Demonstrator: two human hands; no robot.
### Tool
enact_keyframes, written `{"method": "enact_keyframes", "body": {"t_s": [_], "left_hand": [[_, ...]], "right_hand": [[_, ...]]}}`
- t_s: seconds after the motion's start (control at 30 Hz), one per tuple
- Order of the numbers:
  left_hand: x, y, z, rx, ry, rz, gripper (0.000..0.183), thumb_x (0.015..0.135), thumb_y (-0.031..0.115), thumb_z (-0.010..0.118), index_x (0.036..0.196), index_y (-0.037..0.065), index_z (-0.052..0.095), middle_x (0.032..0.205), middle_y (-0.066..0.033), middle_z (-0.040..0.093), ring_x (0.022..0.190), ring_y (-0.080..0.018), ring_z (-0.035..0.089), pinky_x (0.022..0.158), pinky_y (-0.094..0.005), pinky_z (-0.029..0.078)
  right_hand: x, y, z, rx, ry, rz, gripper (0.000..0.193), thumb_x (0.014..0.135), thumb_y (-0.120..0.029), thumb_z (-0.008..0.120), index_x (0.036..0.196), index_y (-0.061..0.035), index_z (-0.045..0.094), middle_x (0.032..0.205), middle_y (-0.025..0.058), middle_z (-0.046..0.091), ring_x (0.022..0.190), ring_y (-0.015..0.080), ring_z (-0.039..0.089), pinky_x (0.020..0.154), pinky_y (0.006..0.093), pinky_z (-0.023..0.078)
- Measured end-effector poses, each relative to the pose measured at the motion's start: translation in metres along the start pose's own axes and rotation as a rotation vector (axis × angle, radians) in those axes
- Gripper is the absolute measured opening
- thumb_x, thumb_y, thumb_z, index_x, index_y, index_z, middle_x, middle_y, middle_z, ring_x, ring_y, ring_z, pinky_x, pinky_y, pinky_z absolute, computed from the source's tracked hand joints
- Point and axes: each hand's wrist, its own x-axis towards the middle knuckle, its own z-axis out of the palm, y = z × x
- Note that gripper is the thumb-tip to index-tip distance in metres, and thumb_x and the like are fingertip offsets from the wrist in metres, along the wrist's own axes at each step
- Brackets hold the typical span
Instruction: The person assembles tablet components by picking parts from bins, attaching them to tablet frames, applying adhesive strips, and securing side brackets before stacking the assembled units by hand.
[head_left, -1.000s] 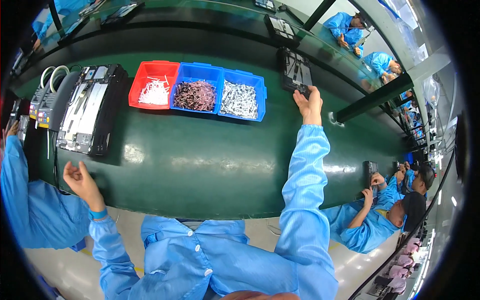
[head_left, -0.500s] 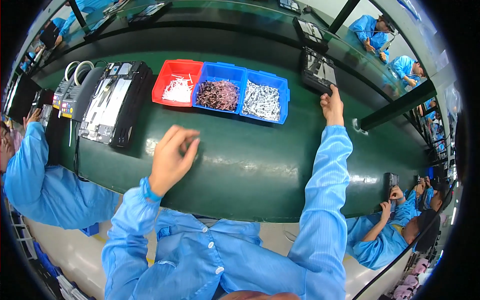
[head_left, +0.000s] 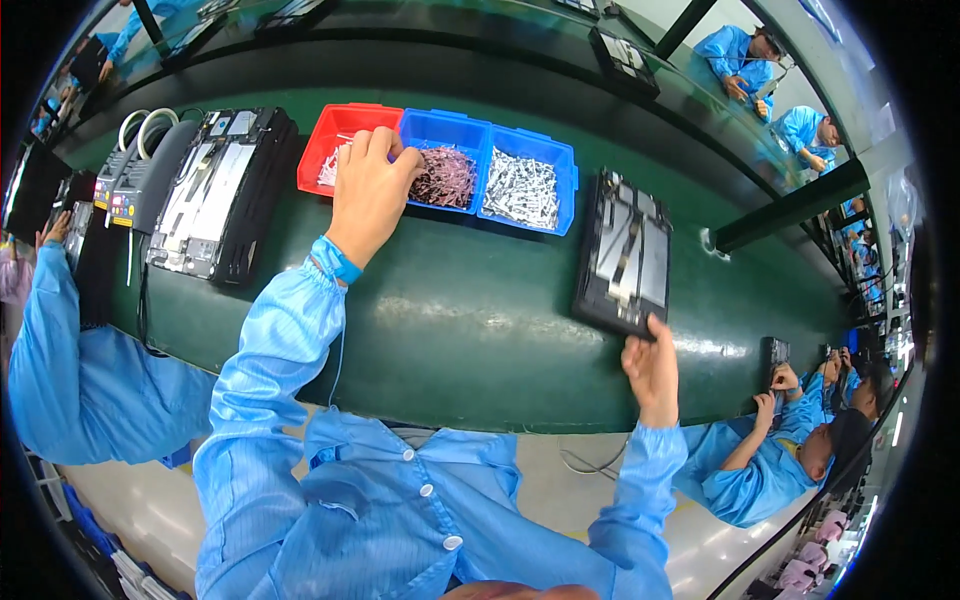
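My right hand [head_left: 652, 375] grips the near edge of an opened tablet [head_left: 630, 250], its thumb on top. The tablet's silvery inner parts and dark cables show, and it lies tilted on the green bench [head_left: 470, 330]. My left hand [head_left: 370, 190] hangs over the seam between a red bin [head_left: 322, 135] and a blue bin [head_left: 428, 125], fingers bent downward and close together; its fingertips are hidden. The red bin holds white stick-like pieces; the blue one beside it holds brownish-pink small parts [head_left: 447, 178]. A second blue bin [head_left: 567, 180] contains whitish-silver small parts [head_left: 522, 190].
At left lie stacked opened tablets [head_left: 205, 205] beside two grey boxes [head_left: 138, 180] with pale looped cables. A dark post [head_left: 790, 208] rises at right. Another tablet [head_left: 625, 60] rests on the raised strip behind. Co-workers in blue sit on both sides and across.
My right hand has drawn the tablet from the back of the bench toward me. My left hand has moved forward from the open bench to the bins.
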Motion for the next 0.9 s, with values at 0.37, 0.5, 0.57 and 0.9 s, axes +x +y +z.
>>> {"method": "enact_keyframes", "body": {"t_s": [0.37, 0.5, 0.57, 0.9], "left_hand": [[-0.023, 0.004, -0.027, -0.265, 0.188, -0.055, 0.012, 0.079, 0.009, 0.08, 0.091, 0.009, 0.078, 0.074, -0.0046, 0.056, 0.074, -0.0229, 0.054, 0.067, -0.0365, 0.043], [-0.05, 0.025, -0.039, -0.693, 0.069, -0.373, 0.01, 0.082, 0.008, 0.079, 0.092, 0.007, 0.078, 0.078, -0.0059, 0.059, 0.071, -0.0176, 0.056, 0.063, -0.0324, 0.045], [-0.071, 0.036, -0.052, -0.884, -0.192, -0.583, 0.01, 0.089, 0.008, 0.077, 0.097, 0.003, 0.078, 0.093, -0.0051, 0.064, 0.079, -0.0114, 0.059, 0.067, -0.0269, 0.048], [-0.171, 0.092, -0.113, -1.206, -0.226, -0.851, 0.011, 0.09, 0.007, 0.075, 0.1, 0.003, 0.076, 0.149, -0.0229, 0.044, 0.136, -0.0326, 0.049, 0.113, -0.0427, 0.038]], "right_hand": [[-0.144, 0.081, 0.026, -0.238, -0.529, 0.438, 0.035, 0.099, -0.024, 0.061, 0.117, 0.0065, 0.063, 0.093, 0.0194, 0.073, 0.065, 0.0216, 0.069, 0.048, 0.0288, 0.049], [-0.147, 0.102, 0.057, -0.366, -0.759, 0.541, 0.04, 0.104, -0.029, 0.057, 0.123, 0.0063, 0.062, 0.102, 0.0171, 0.074, 0.075, 0.0182, 0.069, 0.057, 0.0279, 0.053], [-0.144, 0.098, 0.068, -0.441, -0.775, 0.545, 0.042, 0.107, -0.031, 0.05, 0.122, 0.0065, 0.062, 0.107, 0.0193, 0.073, 0.08, 0.0218, 0.072, 0.06, 0.0302, 0.054], [-0.105, 0.051, 0.092, -0.7, -0.336, -0.186, 0.039, 0.095, -0.019, 0.073, 0.121, 0.0079, 0.064, 0.085, 0.0088, 0.067, 0.063, 0.0074, 0.06, 0.053, 0.0258, 0.049]]}}
